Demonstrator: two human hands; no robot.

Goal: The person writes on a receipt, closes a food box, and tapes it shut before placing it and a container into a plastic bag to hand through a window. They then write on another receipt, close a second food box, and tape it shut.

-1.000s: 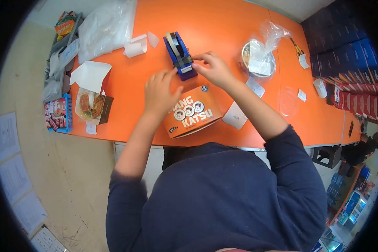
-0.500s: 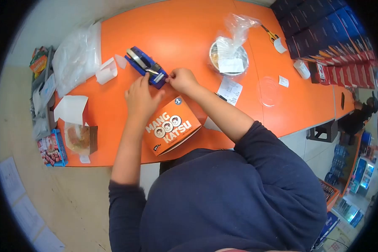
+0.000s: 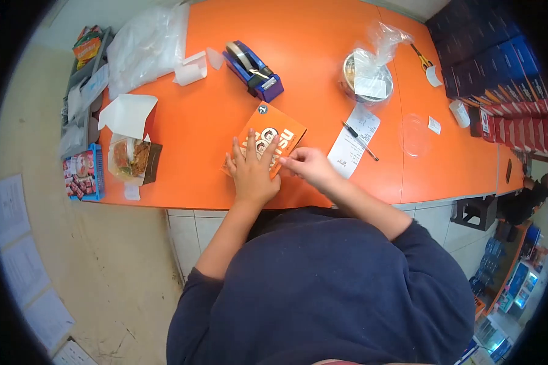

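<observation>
Presently, the orange takeaway box point(image 3: 273, 135) lies closed on the orange table point(image 3: 310, 36), near its front edge — a flat cardboard carton with white lettering and round cartoon faces on the lid, a small round sticker at its far corner. The left hand point(image 3: 253, 169) rests flat on the lid, fingers spread and pressing down, covering much of the print. The right hand point(image 3: 306, 165) sits at the box's right-hand near edge, thumb and forefinger pinched together against it; what they pinch is too small to tell. Beyond the box stands a blue tape dispenser point(image 3: 253, 70), well apart from both hands. A paper receipt point(image 3: 355, 139) with a pen point(image 3: 359, 140) across it lies just right of the box. An open box of food point(image 3: 134, 157) sits to the left.
</observation>
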